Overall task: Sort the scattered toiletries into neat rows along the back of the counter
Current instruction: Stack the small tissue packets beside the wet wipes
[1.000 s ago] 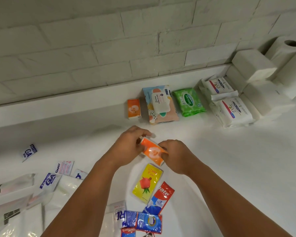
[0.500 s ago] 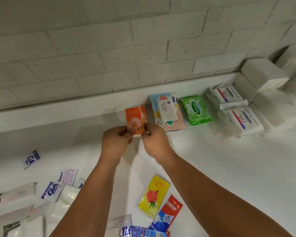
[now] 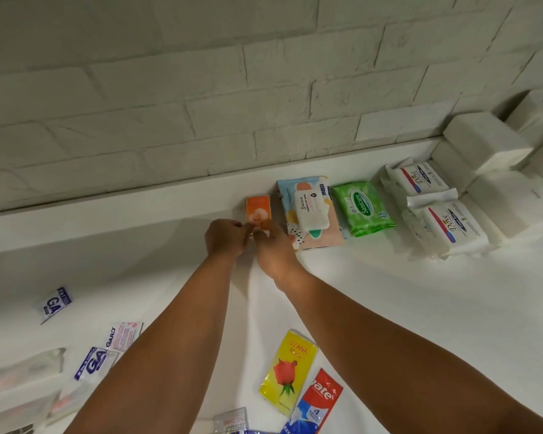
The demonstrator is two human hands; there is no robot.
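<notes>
Two hands work at the back of the white counter point(image 3: 389, 308). The left hand point(image 3: 226, 242) and right hand point(image 3: 275, 252) both pinch the near edge of one small orange tissue packet point(image 3: 258, 211), which lies flat at their 12 o'clock by the back ledge. At its 3 o'clock, in a row:
- one pastel wipes pack with a white lid point(image 3: 311, 214)
- one green wipes pack point(image 3: 361, 208)
- two white Dove packs point(image 3: 452, 230)

At the hands' 6 o'clock:
- one yellow rose-printed packet point(image 3: 287, 371)
- one red-and-blue toothpaste sachet point(image 3: 317, 405)

At 8 o'clock:
- three blue-and-white sachets point(image 3: 56, 303)
</notes>
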